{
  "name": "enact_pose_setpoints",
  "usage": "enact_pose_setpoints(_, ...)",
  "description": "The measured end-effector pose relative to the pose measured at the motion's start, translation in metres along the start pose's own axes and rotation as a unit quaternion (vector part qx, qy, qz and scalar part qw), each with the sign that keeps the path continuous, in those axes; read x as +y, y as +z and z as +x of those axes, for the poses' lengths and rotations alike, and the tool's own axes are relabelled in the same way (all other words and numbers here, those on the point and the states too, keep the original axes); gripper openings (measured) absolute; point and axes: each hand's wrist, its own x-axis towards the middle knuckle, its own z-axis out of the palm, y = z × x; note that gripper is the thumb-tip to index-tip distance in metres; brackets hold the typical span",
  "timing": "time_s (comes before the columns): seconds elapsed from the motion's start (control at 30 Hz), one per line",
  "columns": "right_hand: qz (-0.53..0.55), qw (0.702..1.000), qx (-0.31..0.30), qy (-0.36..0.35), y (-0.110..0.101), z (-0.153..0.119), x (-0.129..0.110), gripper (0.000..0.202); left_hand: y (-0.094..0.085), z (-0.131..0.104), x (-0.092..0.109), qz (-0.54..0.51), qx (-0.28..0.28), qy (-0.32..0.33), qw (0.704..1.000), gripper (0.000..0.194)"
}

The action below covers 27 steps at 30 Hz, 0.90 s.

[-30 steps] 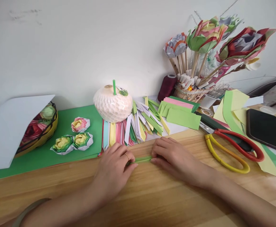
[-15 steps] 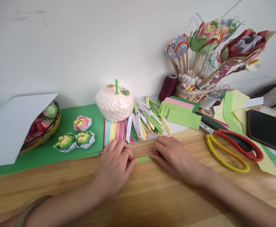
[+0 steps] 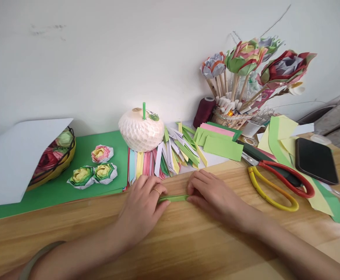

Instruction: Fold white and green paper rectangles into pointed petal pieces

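Note:
A narrow folded strip of light green paper (image 3: pixel 176 198) lies low over the wooden table between my hands. My left hand (image 3: pixel 145 202) pinches its left end between thumb and fingers. On the other side, my right hand (image 3: pixel 209 192) has curled fingers closed on the right end. The strip's two ends are covered by my fingers. Just beyond my hands lies a pile of folded paper strips (image 3: pixel 184 146) in white, green, yellow and pink. A stack of cut paper rectangles (image 3: pixel 222 147), light green on top, sits right of that pile.
A white foam-wrapped ball with a green straw (image 3: pixel 142 130) stands at the back. Paper lotus flowers (image 3: pixel 102 153) rest on green paper (image 3: pixel 56 200) at left, near a basket (image 3: pixel 67 159). Scissors (image 3: pixel 275 184), a phone (image 3: pixel 316 160), a thread spool (image 3: pixel 204 112) and a vase of paper flowers (image 3: pixel 231 116) are at right.
The green strip between my hands now shows a raised fold along its length. My hands have barely moved. The camera view has shifted slightly.

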Motion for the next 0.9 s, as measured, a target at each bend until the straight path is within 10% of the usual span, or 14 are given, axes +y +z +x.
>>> enact_pose_setpoints(0.47, 0.104, 0.990, 0.051, -0.079, 0.014, -0.003, -0.014, 0.026, -0.004, 0.000, 0.004, -0.225, 0.021, -0.045, 0.973, 0.005)
enact_pose_setpoints(0.9, 0.071, 0.990, 0.062, -0.100, 0.015, -0.002, -0.022, 0.034, -0.006, 0.002, 0.008, -0.373, -0.096, -0.163, 0.908, 0.012)
